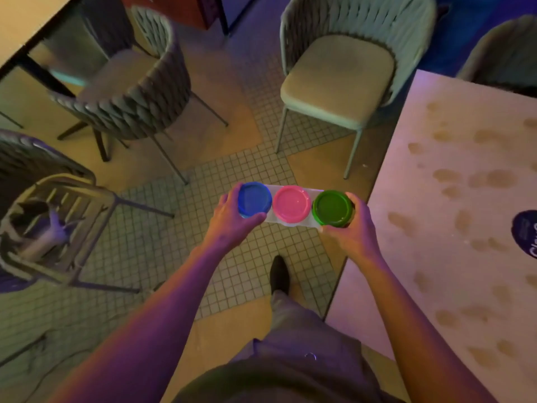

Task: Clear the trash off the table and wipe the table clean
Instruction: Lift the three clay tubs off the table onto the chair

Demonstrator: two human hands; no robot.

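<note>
I hold a clear tray [290,223] carrying three round tubs in a row over the tiled floor, just left of the table. The tubs have a blue lid [254,199], a pink lid [291,204] and a green lid [332,208]. My left hand [232,219] grips the blue end, and my right hand [354,228] grips the green end. The pale table [436,228] on the right is covered with many brownish smudges. A dark round sticker or coaster [526,234] lies at its right edge.
A cushioned woven chair [340,80] stands beyond the table's left side. Another woven chair [125,91] sits at the upper left beside a second table [26,21]. A metal-frame rack [55,228] holding crumpled items is at the left. My shoe [279,274] is on the tiles.
</note>
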